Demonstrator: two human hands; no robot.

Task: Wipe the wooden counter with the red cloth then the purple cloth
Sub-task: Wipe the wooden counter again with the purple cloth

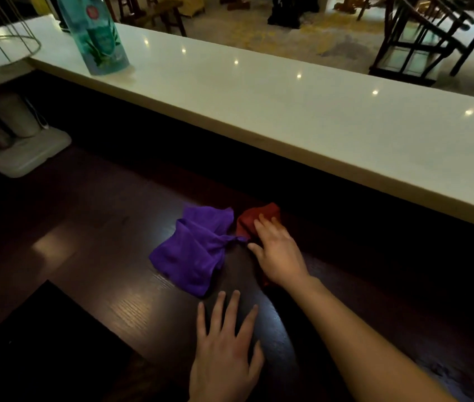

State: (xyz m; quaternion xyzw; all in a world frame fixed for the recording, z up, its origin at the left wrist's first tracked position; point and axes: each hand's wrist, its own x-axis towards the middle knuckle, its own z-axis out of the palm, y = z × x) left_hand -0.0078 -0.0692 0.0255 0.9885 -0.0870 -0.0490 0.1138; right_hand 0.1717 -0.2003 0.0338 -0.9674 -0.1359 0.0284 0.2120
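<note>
The dark wooden counter (90,256) fills the lower half of the view. A crumpled purple cloth (192,250) lies on it near the middle. Just right of it sits a bunched red cloth (251,220), partly under my right hand (276,250), whose fingers rest spread on top of the cloth without closing around it. My left hand (224,355) lies flat on the bare wood nearer to me, fingers apart, just short of the purple cloth and holding nothing.
A raised white ledge (288,105) runs along the back of the counter, with a teal bottle (96,36) on its left end. A pale tray with cups (24,152) sits at the far left. A dark square mat (47,343) lies bottom left. Chairs stand beyond.
</note>
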